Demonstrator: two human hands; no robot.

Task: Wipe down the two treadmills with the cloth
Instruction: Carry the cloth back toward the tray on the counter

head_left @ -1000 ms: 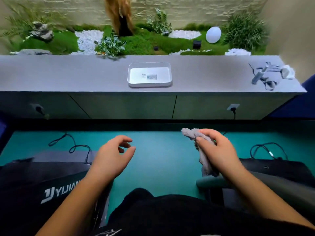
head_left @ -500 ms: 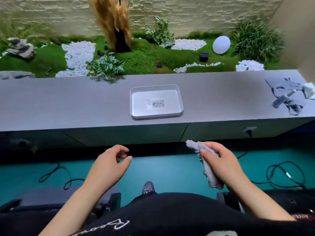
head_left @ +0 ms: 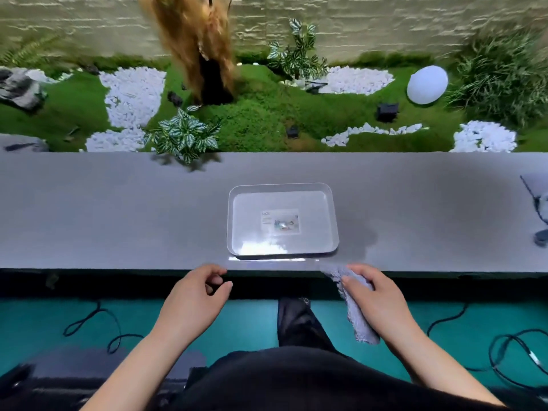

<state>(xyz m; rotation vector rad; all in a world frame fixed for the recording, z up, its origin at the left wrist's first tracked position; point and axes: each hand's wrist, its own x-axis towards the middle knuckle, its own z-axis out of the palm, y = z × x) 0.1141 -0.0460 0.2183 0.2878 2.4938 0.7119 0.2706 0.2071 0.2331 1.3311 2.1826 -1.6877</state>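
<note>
Head view: the right hand (head_left: pixel 382 304) grips a grey cloth (head_left: pixel 360 324) at the near edge of the bench (head_left: pixel 118 218), below a clear tray (head_left: pixel 230 221) set near that edge; the left hand (head_left: pixel 192 301) hovers alongside, fingers loosely curled, holding nothing.

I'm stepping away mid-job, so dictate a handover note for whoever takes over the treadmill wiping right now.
Left hand: empty, fingers loosely curled, near the counter edge.
Right hand: grips the cloth.
One treadmill shows only at the bottom edge; the other isn't clearly in view.
Done: can't tell what's wiped.
To do: check, then wipe both.
</note>
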